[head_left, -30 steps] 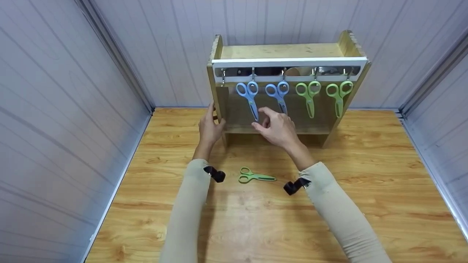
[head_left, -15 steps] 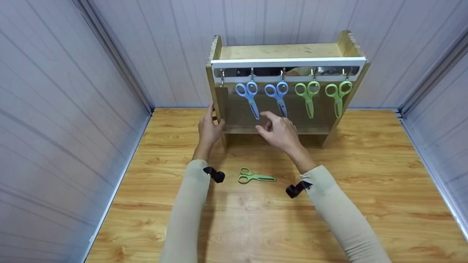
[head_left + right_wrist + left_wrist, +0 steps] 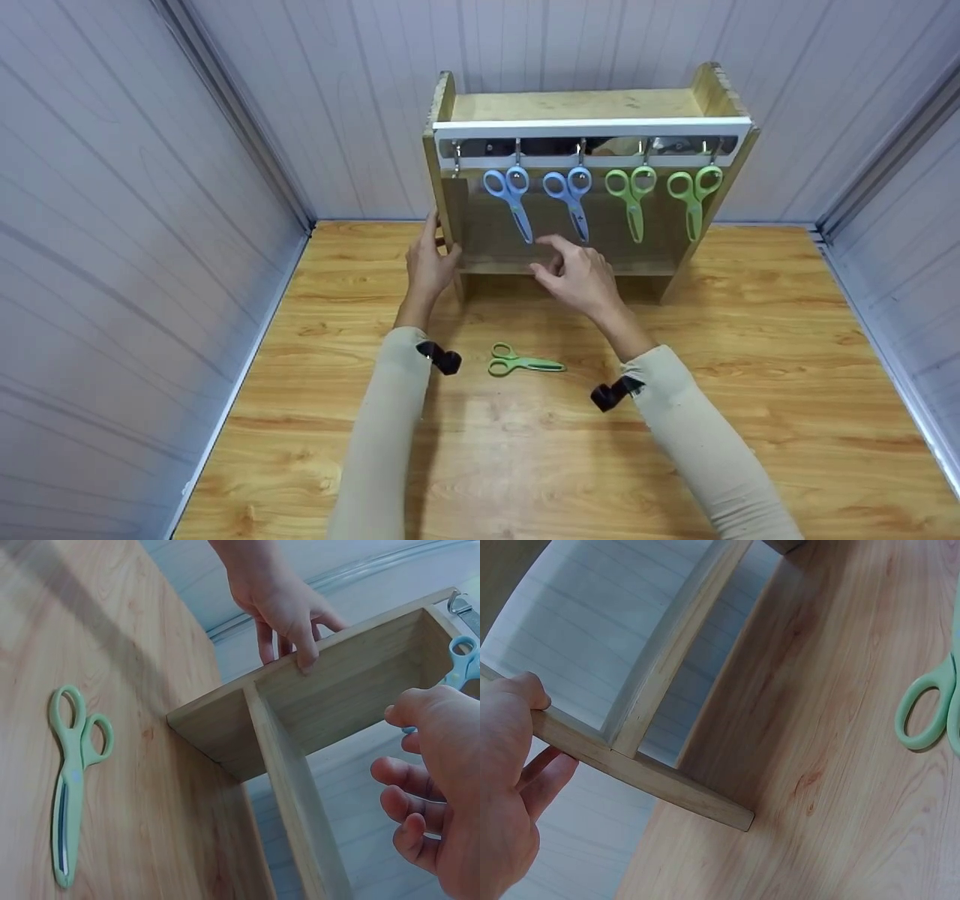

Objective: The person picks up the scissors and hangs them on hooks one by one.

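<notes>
My left hand [image 3: 430,262] grips the left side panel of a wooden shelf unit [image 3: 574,105]; the left wrist view shows the thumb and fingers [image 3: 549,784] on opposite sides of the panel. My right hand [image 3: 583,279] holds nothing, its fingers loosely bent, just below the tip of the left blue pair of scissors [image 3: 513,196]. A second blue pair of scissors [image 3: 573,196] hangs beside it, then two green pairs, one in the middle right [image 3: 634,199] and one at the far right. On the floor in front lies another green pair of scissors [image 3: 514,364], blades pointing right.
A white rail with metal hooks [image 3: 592,127] runs along the unit's upper front. Its leftmost hook [image 3: 457,161] carries nothing. White panelled walls [image 3: 360,112] stand behind and on both sides of the wood-grain surface [image 3: 337,420].
My right hand has drawn slightly down and to the right, away from the left blue scissors, which have swung a little. My left hand stays on the side panel.
</notes>
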Demonstrator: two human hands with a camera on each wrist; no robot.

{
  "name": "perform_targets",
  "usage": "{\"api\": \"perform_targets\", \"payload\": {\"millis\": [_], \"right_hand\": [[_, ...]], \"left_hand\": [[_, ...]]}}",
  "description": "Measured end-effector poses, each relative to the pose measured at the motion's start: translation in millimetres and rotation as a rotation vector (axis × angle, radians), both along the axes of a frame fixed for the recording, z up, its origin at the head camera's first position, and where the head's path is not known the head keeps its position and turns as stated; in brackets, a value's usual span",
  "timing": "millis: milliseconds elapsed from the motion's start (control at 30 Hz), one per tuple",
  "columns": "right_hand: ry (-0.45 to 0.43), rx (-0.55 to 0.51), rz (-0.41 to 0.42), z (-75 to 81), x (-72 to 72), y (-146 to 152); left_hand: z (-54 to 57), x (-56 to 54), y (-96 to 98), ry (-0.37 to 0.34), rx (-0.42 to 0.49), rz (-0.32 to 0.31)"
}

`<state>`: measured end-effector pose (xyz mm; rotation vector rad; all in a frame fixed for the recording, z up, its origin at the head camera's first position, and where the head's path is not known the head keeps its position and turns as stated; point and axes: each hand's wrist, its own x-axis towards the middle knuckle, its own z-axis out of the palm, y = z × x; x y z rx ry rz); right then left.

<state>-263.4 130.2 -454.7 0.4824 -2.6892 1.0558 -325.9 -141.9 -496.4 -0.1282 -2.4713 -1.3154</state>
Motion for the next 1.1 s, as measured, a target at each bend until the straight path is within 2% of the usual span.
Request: {"api": "perform_targets", "payload": {"millis": [433, 567, 900, 1100], "right_hand": [[-0.012, 0.041, 0.046, -16.2, 5.0, 6.1], [-0.018, 0.075, 0.070, -23.7, 5.8, 9.7], [-0.100, 0.212, 0.164, -35.5, 11.3, 17.4], [-0.121, 0.242, 0.202, -40.0, 13.2, 19.4]], "left_hand": [[1.6, 2.6, -2.9, -0.037, -0.002, 0.021], [2.3, 2.0, -4.1, -0.044, 0.001, 0.019], [2.9, 0.9, -2.6, -0.036, 0.013, -0.003], [2.6, 0.3, -1.3, -0.030, 0.008, -0.011]]}}
